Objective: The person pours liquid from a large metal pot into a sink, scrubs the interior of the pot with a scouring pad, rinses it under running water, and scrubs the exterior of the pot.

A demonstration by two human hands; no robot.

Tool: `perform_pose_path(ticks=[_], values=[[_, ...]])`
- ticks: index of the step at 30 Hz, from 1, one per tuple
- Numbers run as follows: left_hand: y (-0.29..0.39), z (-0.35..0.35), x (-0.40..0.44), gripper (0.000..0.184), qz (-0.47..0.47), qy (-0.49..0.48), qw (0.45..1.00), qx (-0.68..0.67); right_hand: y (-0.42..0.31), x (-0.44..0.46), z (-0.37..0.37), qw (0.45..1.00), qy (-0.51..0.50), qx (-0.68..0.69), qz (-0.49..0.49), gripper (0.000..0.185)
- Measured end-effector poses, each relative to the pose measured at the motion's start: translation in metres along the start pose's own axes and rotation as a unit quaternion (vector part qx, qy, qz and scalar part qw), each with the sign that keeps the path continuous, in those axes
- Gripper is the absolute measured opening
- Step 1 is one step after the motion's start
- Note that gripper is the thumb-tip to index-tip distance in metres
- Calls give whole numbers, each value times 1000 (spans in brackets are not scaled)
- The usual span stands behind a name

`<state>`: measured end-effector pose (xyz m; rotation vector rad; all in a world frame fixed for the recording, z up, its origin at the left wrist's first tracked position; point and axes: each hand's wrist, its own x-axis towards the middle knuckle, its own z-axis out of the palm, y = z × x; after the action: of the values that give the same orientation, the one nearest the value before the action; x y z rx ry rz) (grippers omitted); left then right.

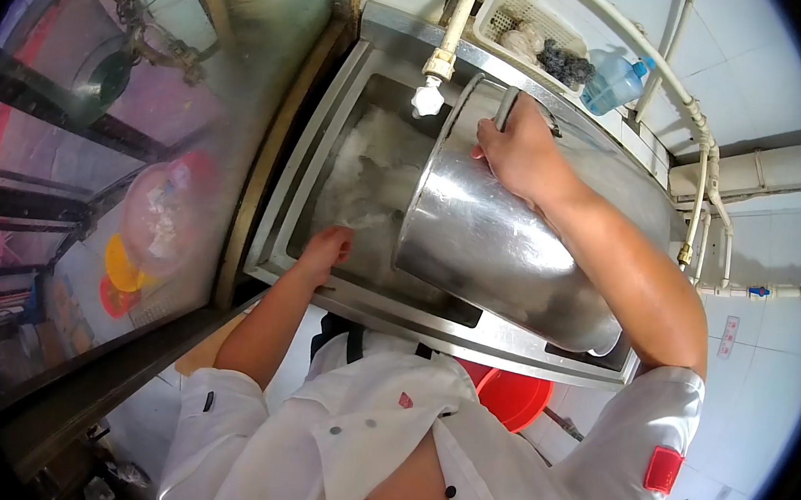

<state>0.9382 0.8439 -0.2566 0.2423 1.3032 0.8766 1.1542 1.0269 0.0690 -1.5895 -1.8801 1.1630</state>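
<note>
1. Large cylindrical silver metal pot [503, 216] lies tilted over the rectangular steel sink [395, 316]; I judge it heavy, rigid, slippery when wet; hold by handle and rim.
2. My right hand [525, 151] grips its metal handle [505, 109]; left hand [327, 251]: fingers curled narrow, contents untellable.
3. Sink holds cloudy water [359, 175]; white lattice plastic basket [500, 7], dark scourer [566, 65].

Pot [503, 226]: large, cylindrical, silvery metal; wall shiny, with bright reflections (duller, cloudy patches also noted). Handle [505, 110] set near the rim, partly covered. Pose: tipped over on its side, mouth end to the left above the basin of the metal sink [395, 312], base end toward the sink's right side. Interior hidden from this angle; contents, if any, cannot be read.
</note>
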Motion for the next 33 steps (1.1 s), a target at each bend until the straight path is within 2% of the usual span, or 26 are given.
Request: perform_pose_path(ticks=[5, 8, 11, 13, 33], values=[[7, 12, 0, 30, 21, -12, 999, 32, 4, 17, 15, 996, -31, -77, -18, 35], [12, 19, -2, 33, 28, -27, 999, 38, -13, 12, 17, 996, -34, -84, 19, 35], [11, 21, 1, 32, 22, -31, 999, 35, -22, 5, 13, 994, -41, -91, 39, 36], [11, 23, 1, 31, 26, -31, 998, 43, -6, 12, 16, 999, -36, -18, 3, 36], [5, 16, 9, 24, 30, -30, 999, 32, 4, 15, 22, 998, -10, -48, -25, 38]])
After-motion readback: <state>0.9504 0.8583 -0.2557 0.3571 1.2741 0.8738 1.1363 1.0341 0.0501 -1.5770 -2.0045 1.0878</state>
